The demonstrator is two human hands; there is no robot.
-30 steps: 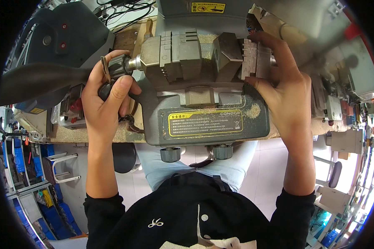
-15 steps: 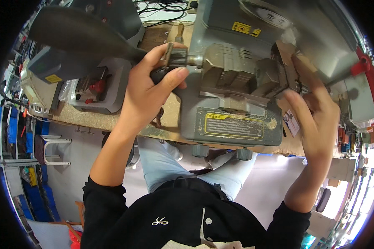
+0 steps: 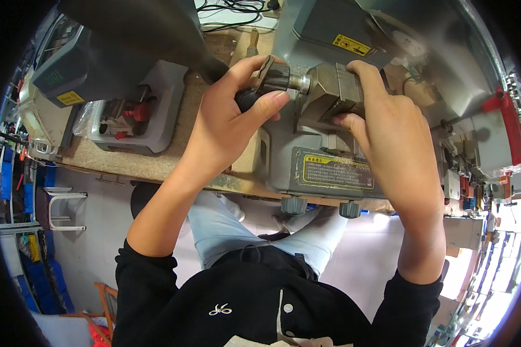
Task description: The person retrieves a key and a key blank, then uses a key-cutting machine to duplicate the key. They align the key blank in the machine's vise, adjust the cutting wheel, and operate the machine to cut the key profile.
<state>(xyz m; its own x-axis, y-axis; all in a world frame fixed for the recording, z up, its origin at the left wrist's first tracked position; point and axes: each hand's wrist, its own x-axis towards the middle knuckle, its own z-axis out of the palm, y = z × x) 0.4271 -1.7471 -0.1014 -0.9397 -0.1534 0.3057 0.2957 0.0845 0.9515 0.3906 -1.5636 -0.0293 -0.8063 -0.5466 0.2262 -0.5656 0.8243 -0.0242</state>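
My left hand [image 3: 226, 124] is closed round a black knurled knob [image 3: 276, 78] with a flat metal piece at its side. The knob's steel shaft runs into a metal clamp block [image 3: 321, 92] on a grey machine [image 3: 281, 173]. My right hand [image 3: 391, 136] grips that block from the right, index finger on top and thumb on its front edge, hiding much of the clamp. Below sit a yellow-bordered label [image 3: 337, 172] and two knobs [image 3: 293, 205] on the machine's front.
A second grey machine [image 3: 156, 130] with a red knob stands left on the wooden bench [image 3: 116, 160]. Behind are cables [image 3: 231, 11] and a wooden-handled brush [image 3: 253, 43]. A red-edged grey machine [image 3: 498, 144] stands right, a stool [image 3: 63, 211] lower left.
My right hand has moved leftward from the right-hand clamp block onto the left one. My left hand stays on the knob. The whole view has shifted, putting the machine farther right in the picture.
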